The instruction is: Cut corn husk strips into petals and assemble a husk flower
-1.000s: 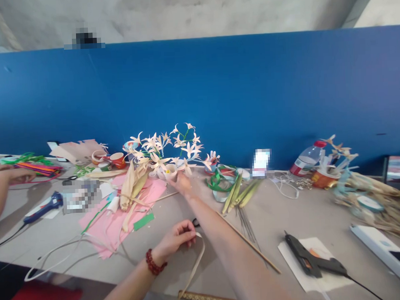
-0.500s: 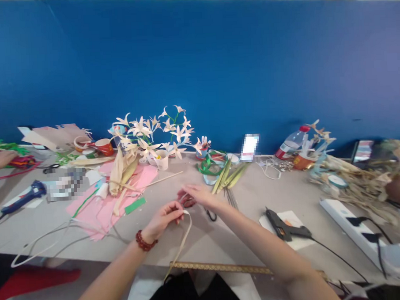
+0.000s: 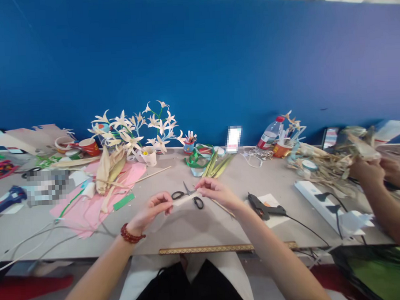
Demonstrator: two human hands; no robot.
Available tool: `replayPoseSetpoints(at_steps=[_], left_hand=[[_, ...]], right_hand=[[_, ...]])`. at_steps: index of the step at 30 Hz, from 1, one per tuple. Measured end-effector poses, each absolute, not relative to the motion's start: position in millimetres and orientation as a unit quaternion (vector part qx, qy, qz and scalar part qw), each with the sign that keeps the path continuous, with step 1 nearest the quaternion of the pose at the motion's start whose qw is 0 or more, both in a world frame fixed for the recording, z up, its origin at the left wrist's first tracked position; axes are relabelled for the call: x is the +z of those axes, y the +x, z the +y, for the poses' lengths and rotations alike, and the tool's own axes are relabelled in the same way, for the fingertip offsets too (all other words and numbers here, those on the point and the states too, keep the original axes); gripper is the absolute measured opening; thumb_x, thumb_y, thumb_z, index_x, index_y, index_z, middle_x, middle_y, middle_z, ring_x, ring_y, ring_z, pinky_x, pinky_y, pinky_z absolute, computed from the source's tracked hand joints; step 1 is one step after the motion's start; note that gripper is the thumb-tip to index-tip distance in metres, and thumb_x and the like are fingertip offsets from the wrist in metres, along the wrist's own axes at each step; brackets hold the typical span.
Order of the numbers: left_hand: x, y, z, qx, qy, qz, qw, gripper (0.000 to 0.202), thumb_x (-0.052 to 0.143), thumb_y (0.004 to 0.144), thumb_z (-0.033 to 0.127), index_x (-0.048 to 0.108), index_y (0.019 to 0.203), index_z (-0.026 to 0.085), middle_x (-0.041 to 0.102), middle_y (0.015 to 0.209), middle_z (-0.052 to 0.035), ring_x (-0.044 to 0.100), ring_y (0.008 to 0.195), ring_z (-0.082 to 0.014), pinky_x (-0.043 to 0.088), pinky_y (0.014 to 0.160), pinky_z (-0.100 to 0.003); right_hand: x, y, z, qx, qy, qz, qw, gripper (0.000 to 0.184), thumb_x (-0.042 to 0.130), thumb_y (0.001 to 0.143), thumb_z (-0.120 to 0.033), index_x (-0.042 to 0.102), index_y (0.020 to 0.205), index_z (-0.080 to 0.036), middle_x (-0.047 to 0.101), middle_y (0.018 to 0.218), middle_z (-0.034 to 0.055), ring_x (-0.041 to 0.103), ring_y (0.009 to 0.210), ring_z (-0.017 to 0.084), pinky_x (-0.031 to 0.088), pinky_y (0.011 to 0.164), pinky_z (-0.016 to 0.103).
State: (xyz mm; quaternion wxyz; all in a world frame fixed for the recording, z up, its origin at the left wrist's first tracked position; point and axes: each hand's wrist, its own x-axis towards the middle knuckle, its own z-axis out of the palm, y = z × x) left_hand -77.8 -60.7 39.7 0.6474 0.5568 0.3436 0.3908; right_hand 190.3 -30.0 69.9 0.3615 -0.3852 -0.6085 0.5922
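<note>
My left hand [image 3: 154, 207] and my right hand [image 3: 215, 191] each pinch one end of a pale husk strip [image 3: 185, 198], stretched between them above the grey table [image 3: 197, 229]. A red bead bracelet [image 3: 131, 235] circles my left wrist. Black-handled scissors [image 3: 188, 195] lie on the table just behind the strip. A thin wooden stick [image 3: 222, 207] lies under my right wrist.
A black glue gun [image 3: 264, 207] rests on white paper at the right. A husk-flower bouquet [image 3: 136, 128], a white cup [image 3: 150, 155], pink paper [image 3: 96, 194], green leaf strips [image 3: 215, 165] and a power strip [image 3: 321, 200] stand around. Another person's hands [image 3: 376, 171] work dry husks at far right.
My right hand came back from the white cup by the bouquet to meet my left hand. The strip, which hung in a loop, is now pulled straight between both hands. The view tilted down.
</note>
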Motion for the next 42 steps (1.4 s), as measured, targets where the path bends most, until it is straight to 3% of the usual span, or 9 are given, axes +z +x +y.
replayPoseSetpoints(at_steps=[5, 11, 15, 18, 21, 23, 26, 29, 42], left_hand=[[51, -71, -49, 0.299, 0.651, 0.317, 0.621, 0.03, 0.059, 0.086, 0.039, 0.069, 0.099, 0.014, 0.065, 0.103, -0.0106, 0.058, 0.092, -0.0207, 0.044, 0.083, -0.031], [53, -52, -31, 0.247, 0.762, 0.343, 0.491, 0.03, 0.066, 0.08, 0.043, 0.073, 0.081, 0.015, 0.066, 0.084, -0.0048, 0.058, 0.083, -0.0187, 0.044, 0.079, -0.027], [48, -55, -29, 0.294, 0.732, 0.385, 0.479, 0.034, 0.058, 0.085, 0.046, 0.074, 0.084, 0.016, 0.066, 0.083, -0.0048, 0.059, 0.083, -0.0183, 0.044, 0.08, -0.027], [38, -58, -26, 0.351, 0.658, 0.468, 0.474, 0.046, 0.043, 0.091, 0.05, 0.071, 0.082, 0.014, 0.058, 0.062, -0.0021, 0.055, 0.065, -0.0157, 0.044, 0.068, -0.027], [27, -58, -19, 0.373, 0.639, 0.498, 0.453, 0.05, 0.039, 0.091, 0.052, 0.069, 0.076, 0.015, 0.058, 0.06, -0.0024, 0.054, 0.063, -0.0168, 0.043, 0.065, -0.028], [19, -57, -13, 0.371, 0.647, 0.496, 0.444, 0.042, 0.051, 0.085, 0.052, 0.069, 0.07, 0.017, 0.064, 0.071, -0.0048, 0.058, 0.073, -0.0193, 0.044, 0.073, -0.029], [11, -54, -8, 0.363, 0.66, 0.486, 0.444, 0.035, 0.063, 0.076, 0.051, 0.069, 0.063, 0.018, 0.068, 0.084, -0.0064, 0.059, 0.086, -0.0223, 0.044, 0.084, -0.031], [5, -51, -11, 0.36, 0.645, 0.487, 0.467, 0.044, 0.051, 0.084, 0.055, 0.069, 0.069, 0.017, 0.069, 0.081, -0.0079, 0.062, 0.081, -0.0219, 0.048, 0.076, -0.032], [14, -19, -28, 0.497, 0.547, 0.429, 0.518, 0.046, 0.043, 0.092, 0.051, 0.072, 0.089, 0.015, 0.07, 0.094, -0.0101, 0.064, 0.083, -0.0196, 0.053, 0.072, -0.03]], right_hand=[[77, 189, -19, 0.547, -0.324, -0.719, 0.281, 0.019, 0.065, 0.084, -0.038, 0.068, 0.087, -0.019, 0.06, 0.074, -0.001, 0.053, 0.068, 0.014, 0.04, 0.065, 0.024], [71, 177, 3, 0.536, -0.297, -0.737, 0.284, 0.027, 0.064, 0.084, -0.042, 0.065, 0.09, -0.016, 0.063, 0.079, 0.0007, 0.057, 0.071, 0.014, 0.044, 0.067, 0.025], [58, 179, 9, 0.299, -0.447, -0.761, 0.362, 0.032, 0.049, 0.093, -0.043, 0.06, 0.109, -0.018, 0.065, 0.104, 0.0079, 0.06, 0.094, 0.02, 0.046, 0.077, 0.029], [38, 180, -5, 0.129, -0.575, -0.747, 0.307, 0.037, 0.03, 0.1, -0.039, 0.06, 0.105, -0.017, 0.066, 0.099, 0.0101, 0.061, 0.089, 0.021, 0.046, 0.073, 0.028], [18, 176, -25, 0.135, -0.558, -0.785, 0.233, 0.023, 0.054, 0.09, -0.038, 0.063, 0.079, -0.02, 0.066, 0.076, 0.0041, 0.061, 0.068, 0.018, 0.043, 0.061, 0.026], [10, 173, -34, 0.129, -0.544, -0.805, 0.199, 0.013, 0.064, 0.081, -0.031, 0.063, 0.075, -0.02, 0.068, 0.081, 0.0054, 0.062, 0.074, 0.021, 0.044, 0.064, 0.026], [7, 169, -35, 0.119, -0.541, -0.814, 0.175, 0.004, 0.062, 0.079, -0.021, 0.065, 0.078, -0.019, 0.069, 0.09, 0.0088, 0.062, 0.089, 0.024, 0.044, 0.075, 0.029], [8, 166, -27, 0.119, -0.56, -0.801, 0.175, 0.008, 0.058, 0.081, -0.018, 0.066, 0.084, -0.018, 0.07, 0.089, 0.0111, 0.064, 0.086, 0.025, 0.045, 0.075, 0.03], [2, 141, -20, 0.334, -0.526, -0.664, 0.413, 0.026, 0.044, 0.093, -0.037, 0.059, 0.105, -0.02, 0.07, 0.091, 0.0068, 0.066, 0.072, 0.019, 0.049, 0.063, 0.027]])
